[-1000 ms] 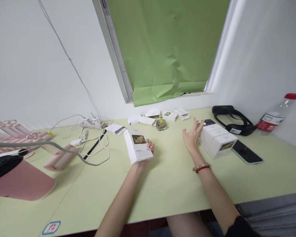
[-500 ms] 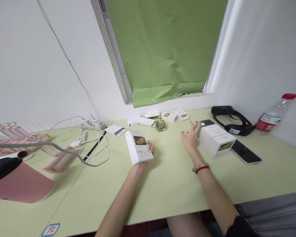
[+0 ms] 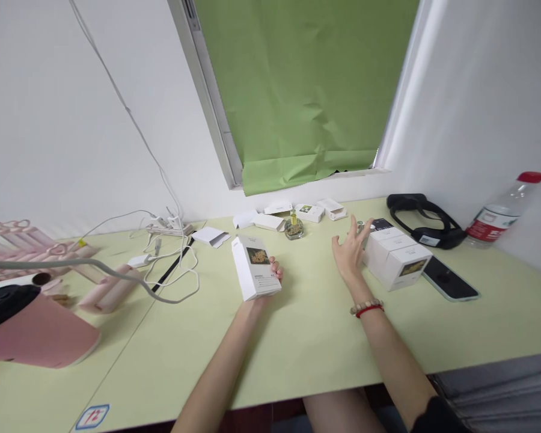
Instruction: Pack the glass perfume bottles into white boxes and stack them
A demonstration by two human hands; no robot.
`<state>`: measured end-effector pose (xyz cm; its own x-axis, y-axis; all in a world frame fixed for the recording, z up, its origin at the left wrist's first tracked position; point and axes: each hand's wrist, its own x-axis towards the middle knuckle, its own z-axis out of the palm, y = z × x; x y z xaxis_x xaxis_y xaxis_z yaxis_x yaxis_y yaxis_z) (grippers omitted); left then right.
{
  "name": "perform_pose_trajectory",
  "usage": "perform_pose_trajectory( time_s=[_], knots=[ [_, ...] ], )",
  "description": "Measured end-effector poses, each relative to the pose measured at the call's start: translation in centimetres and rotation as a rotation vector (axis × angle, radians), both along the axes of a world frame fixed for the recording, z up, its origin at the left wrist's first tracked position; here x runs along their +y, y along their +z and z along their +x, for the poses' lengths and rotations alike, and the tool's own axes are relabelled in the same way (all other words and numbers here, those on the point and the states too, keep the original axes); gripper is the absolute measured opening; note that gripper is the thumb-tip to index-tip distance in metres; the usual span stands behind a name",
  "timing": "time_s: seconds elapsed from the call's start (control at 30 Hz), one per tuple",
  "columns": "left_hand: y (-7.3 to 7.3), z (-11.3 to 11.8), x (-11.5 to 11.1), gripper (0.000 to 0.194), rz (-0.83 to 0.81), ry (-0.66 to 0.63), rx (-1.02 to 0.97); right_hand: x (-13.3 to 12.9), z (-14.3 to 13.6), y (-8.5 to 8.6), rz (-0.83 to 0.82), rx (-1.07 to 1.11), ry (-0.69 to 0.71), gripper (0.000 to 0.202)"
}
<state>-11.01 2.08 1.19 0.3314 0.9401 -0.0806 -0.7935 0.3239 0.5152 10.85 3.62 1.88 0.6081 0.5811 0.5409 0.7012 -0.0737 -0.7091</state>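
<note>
My left hand point(image 3: 276, 269) is closed round a white carton point(image 3: 256, 270) with a dark picture of a yellowish plant on its front, held a little above the table and tilted. My right hand point(image 3: 350, 249) has its fingers spread, beside a row of white boxes point(image 3: 393, 255). Just behind its fingers small glass bottles point(image 3: 365, 230) show in part; whether the fingertips touch them I cannot tell. Past the carton, a squat glass bottle point(image 3: 294, 227) with a yellow neck stands on the table.
Several small white boxes point(image 3: 309, 213) lie along the wall. A phone point(image 3: 449, 280), a black headset point(image 3: 426, 222) and a red-capped water bottle point(image 3: 500, 210) are at the right. Leftward are white cables point(image 3: 196, 279), a pink cup point(image 3: 40, 331) and pink cylinders point(image 3: 110, 288).
My left hand and the carton have shifted very slightly to the right in view. My right hand stays by the boxes, its fingers raised a little more.
</note>
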Motion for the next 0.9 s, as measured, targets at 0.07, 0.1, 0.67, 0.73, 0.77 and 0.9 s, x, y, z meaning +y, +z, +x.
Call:
perform_pose_trajectory(
  time_s=[0.07,0.1,0.67,0.73,0.77,0.9],
  knots=[
    [-0.1,0.0,0.0,0.035,-0.001,-0.012,-0.013,-0.2,0.2,0.5,-0.022,0.016,-0.042,0.071],
    [-0.2,0.0,0.1,0.036,0.003,-0.022,-0.021,-0.3,0.2,0.7,-0.040,0.025,-0.052,0.073],
    [-3.4,-0.5,1.3,0.021,0.013,-0.232,0.020,1.7,-3.6,-4.1,-0.343,-0.166,0.365,0.065],
    [-3.4,-0.5,1.5,0.021,0.014,-0.243,0.021,1.6,-2.8,-3.4,-0.284,-0.186,0.198,0.069],
    [-3.3,-0.6,1.5,0.021,0.016,-0.248,0.020,1.5,-2.4,-2.9,-0.241,-0.225,0.135,0.069],
    [-2.8,-0.8,1.5,0.021,0.030,-0.274,0.006,1.0,-0.7,-1.4,-0.129,-0.383,0.014,0.067]
  ],
)
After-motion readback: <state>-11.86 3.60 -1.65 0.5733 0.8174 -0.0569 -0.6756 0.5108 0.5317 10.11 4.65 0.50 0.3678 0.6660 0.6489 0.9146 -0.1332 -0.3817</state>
